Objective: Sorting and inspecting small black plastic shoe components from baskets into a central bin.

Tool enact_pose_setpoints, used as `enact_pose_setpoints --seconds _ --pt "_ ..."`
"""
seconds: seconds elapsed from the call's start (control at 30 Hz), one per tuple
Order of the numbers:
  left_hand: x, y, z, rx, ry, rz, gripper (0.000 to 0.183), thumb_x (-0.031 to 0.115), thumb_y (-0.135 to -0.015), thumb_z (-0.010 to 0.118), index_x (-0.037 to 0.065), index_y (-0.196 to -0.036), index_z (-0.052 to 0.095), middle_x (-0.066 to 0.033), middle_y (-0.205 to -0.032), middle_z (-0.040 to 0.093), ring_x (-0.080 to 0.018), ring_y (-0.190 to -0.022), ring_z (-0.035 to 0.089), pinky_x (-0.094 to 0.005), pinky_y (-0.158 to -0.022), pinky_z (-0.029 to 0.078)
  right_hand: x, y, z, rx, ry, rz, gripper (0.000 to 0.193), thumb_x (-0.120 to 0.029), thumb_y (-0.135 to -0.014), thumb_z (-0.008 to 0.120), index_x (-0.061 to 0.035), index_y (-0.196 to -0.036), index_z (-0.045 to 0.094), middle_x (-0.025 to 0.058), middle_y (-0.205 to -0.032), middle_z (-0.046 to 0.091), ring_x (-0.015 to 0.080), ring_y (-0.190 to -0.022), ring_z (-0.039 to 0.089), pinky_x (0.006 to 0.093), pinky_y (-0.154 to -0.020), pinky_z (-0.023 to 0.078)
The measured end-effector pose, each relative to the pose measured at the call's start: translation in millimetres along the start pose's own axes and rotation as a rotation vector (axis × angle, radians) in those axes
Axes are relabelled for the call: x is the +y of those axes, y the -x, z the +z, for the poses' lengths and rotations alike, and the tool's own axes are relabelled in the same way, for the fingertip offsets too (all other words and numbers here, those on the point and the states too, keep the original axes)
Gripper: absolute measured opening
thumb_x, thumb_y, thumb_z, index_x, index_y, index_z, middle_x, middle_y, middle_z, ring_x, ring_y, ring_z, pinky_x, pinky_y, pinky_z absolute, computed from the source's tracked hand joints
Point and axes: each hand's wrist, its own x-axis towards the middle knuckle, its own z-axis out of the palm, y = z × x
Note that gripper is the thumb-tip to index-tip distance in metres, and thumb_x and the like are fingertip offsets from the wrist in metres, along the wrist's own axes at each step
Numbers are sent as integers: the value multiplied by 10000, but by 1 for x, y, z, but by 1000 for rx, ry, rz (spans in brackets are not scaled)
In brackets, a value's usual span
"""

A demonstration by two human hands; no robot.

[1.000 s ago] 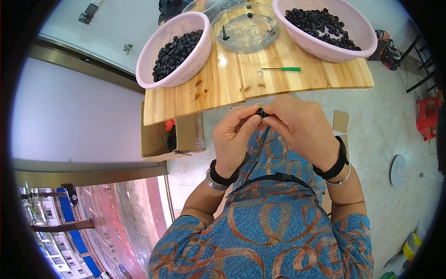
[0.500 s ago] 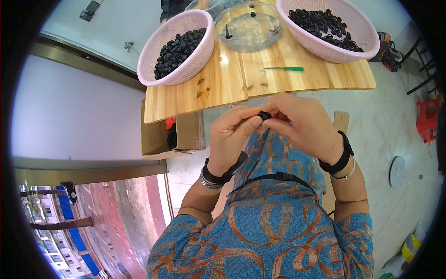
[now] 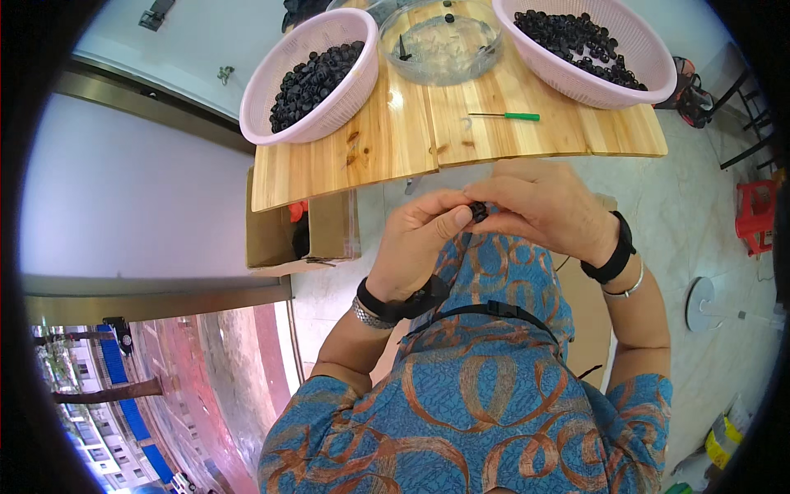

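Observation:
Between my two hands, just off the table's near edge, is a small black plastic part (image 3: 478,212). My left hand (image 3: 424,235) pinches it from the left with thumb and fingers. From the right, my right hand (image 3: 539,206) closes its thumb and fingers on the same part, hiding much of it. A pink basket (image 3: 366,86) at the left holds a heap of small black parts (image 3: 317,86). Another pink basket (image 3: 613,97) at the right holds more black parts (image 3: 568,41). A screwdriver with a green handle (image 3: 522,117) lies on the wooden table (image 3: 395,140).
A clear round plastic dish (image 3: 448,76) with a few black pieces stands between the baskets. Below the table's left side is an open cardboard box (image 3: 341,235) with something red and black inside. A red stool (image 3: 757,216) and a white round base (image 3: 701,303) stand at the right.
Both hands have shifted slightly to the right with the black part, which looks turned between the fingers. My right forearm has swung outward a little.

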Motion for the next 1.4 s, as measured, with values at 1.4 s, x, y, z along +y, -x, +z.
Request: enact_pose_setpoints --seconds 1.4 --pt "17 -14 -18 -22 369 -287 312 313 -941 402 67 -1109 500 -56 -1100 537 -146 -1013 499 -305 -867 415 22 -33 4 -161 22 105 321 -333 -708 689 -58 -801 552 64 -615 496 246 -567 503 323 -512 395"
